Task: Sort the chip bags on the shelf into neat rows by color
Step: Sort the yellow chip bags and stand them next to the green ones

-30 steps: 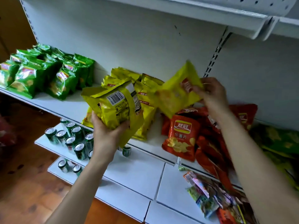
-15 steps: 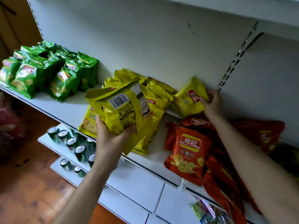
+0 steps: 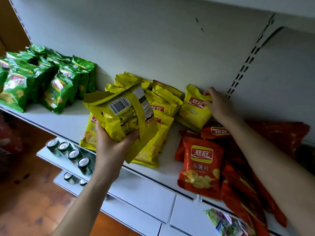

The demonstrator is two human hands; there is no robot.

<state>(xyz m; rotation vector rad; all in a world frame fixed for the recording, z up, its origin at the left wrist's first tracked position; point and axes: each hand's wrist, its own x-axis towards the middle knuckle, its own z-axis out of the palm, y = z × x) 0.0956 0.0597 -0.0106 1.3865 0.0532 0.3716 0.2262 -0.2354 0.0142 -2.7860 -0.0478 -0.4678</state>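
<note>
Step in hand: placement of yellow stock. The right hand [image 3: 219,106] reached to the back of the white metal shelf [image 3: 68,123], its fingers closed on the upper right corner of a small yellow crinkled foil chip bag [image 3: 194,109]; that bag stood tilted against the back panel, just beside the main group of yellow foil chip bags [image 3: 162,103] at its 9 o'clock, with its lower edge overlapping the loose pile of red foil chip bags [image 3: 202,167] at its 6 o'clock.

The left hand [image 3: 110,147] gripped a second yellow foil bag [image 3: 122,116] from below, thumb and fingers wrapped round its lower half; this bag was held clear of the shelf, in front of the yellow group, barcode side towards the camera (printed front facing away).

The stacked green foil chip bags [image 3: 42,82] stood well apart at 9 o'clock from the yellow group, already ranked; the red pile lay unsorted, some bags flat and some overlapping.

Judged progress: green done, yellow under way, red outstanding.

Next move, as judged: release the right-hand bag once it stands square; then turn the left-hand bag front outward and seat it in the yellow row. Foil bags slide readily; a loose lean could topple the row onto the red pile.
</note>
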